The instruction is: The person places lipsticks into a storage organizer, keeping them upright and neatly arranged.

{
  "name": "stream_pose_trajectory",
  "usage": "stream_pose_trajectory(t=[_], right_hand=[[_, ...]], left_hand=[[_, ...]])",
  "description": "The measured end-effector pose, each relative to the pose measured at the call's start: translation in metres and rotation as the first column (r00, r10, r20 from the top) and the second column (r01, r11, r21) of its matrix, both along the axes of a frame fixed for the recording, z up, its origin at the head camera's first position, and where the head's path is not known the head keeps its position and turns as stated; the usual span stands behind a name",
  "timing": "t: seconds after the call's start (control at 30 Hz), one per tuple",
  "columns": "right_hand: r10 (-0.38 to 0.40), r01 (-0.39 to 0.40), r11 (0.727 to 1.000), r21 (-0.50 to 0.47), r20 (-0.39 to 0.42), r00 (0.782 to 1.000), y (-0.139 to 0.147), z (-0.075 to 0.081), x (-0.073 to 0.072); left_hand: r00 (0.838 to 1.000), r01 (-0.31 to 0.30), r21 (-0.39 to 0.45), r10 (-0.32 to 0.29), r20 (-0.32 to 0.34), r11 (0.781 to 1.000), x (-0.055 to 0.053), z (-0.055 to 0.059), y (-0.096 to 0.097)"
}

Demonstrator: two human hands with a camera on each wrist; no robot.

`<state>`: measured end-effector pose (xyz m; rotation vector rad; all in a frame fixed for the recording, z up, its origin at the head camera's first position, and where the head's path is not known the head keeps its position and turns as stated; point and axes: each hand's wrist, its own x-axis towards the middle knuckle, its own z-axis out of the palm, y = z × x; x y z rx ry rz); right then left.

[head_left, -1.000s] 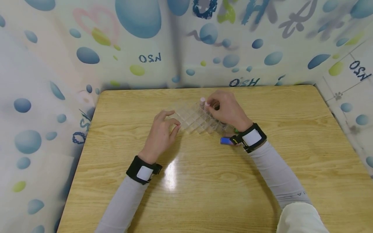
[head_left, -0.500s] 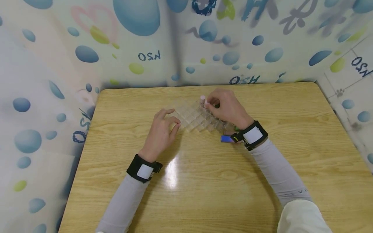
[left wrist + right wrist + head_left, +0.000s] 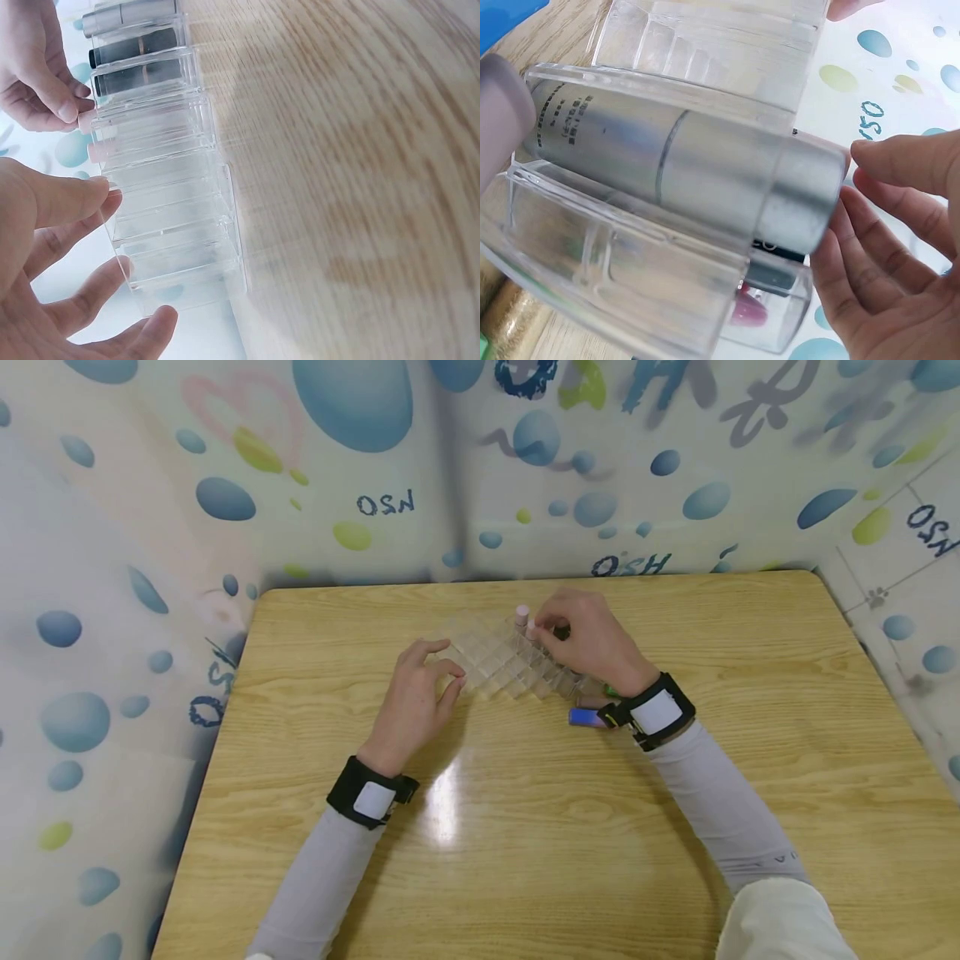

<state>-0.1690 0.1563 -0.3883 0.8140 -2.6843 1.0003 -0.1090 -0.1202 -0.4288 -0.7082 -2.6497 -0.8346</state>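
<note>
A clear, many-celled lipstick organizer point(image 3: 483, 660) lies on the table. My left hand point(image 3: 408, 714) is at its left end; in the left wrist view the thumb and a finger pinch its rim, the other fingers spread along it. Two pink-capped lipsticks stand in its far right cells. My right hand point(image 3: 588, 631) pinches the cap of the nearer lipstick point(image 3: 86, 121); the other lipstick point(image 3: 522, 617) stands just beyond. Dark tubes point(image 3: 139, 49) fill neighbouring cells in the left wrist view. A silver-capped frosted tube point(image 3: 712, 165) sits close to my right fingers.
A blue tube point(image 3: 585, 717) lies on the table by the organizer's near right corner, partly under my right wrist. Beside it are a brownish tube point(image 3: 592, 702) and a green item point(image 3: 611, 691). A patterned wall point(image 3: 435, 485) rises behind the table's far edge.
The hands and organizer stay almost still. My right hand shifts only very slightly, still at the pink-capped lipstick; the head view moves a little.
</note>
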Motion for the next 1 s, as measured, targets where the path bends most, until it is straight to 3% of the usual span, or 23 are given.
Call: stream_pose_trajectory(t=[0.37,0.7,1.0], right_hand=[[0.001,-0.001,1.000,0.011,-0.026,1.000,0.013,0.004,0.011],[-0.001,-0.003,0.999,-0.048,-0.085,0.996,0.028,0.001,0.045],[-0.003,0.001,1.000,-0.026,-0.076,0.997,0.036,0.002,0.064]], left_hand=[[1.000,-0.011,-0.013,0.011,0.014,1.000,0.001,0.003,0.001],[0.997,-0.032,-0.026,0.033,0.065,0.999,0.004,0.002,0.004],[0.999,-0.029,-0.012,0.029,0.034,1.000,0.004,0.004,0.003]])
